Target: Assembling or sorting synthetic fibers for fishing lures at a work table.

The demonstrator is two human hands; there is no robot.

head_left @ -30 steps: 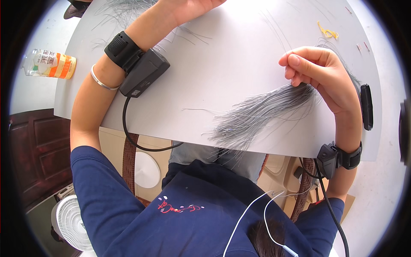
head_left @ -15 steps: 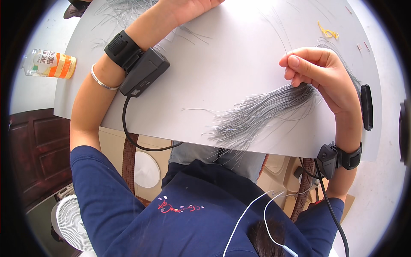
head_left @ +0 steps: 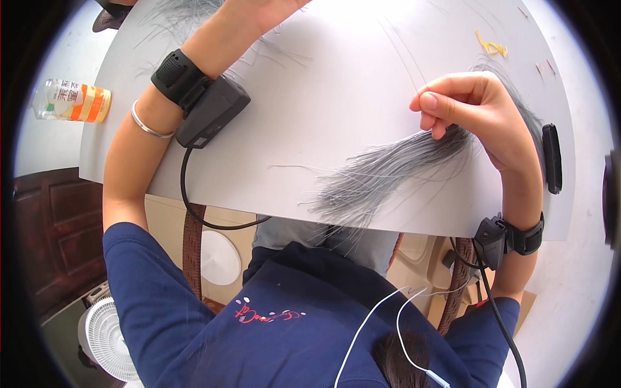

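Observation:
My right hand [head_left: 469,107] pinches a couple of thin grey wires [head_left: 404,58] between thumb and forefinger; they stick up and to the left from the fingertips. Below it, a thick bundle of grey wires [head_left: 381,171] fans toward the table's front edge, its narrow end partly hidden by my hand. My left hand [head_left: 268,11] reaches past the top edge of the view, so its fingers are cut off. Close to it, a loose heap of grey wires [head_left: 184,16] spreads over the far left of the table, partly behind my forearm.
The white table [head_left: 310,116] has a curved look. At its left side is a bottle [head_left: 74,100] with an orange label. A yellow tie [head_left: 491,44] lies far right, and a black flat object [head_left: 552,158] sits by the right edge. Cables hang from both wrist devices.
My right hand has shifted slightly left and nearer, still pinching the thin wires. My left hand has drawn a little left along the upper edge. The thick bundle stays on the table.

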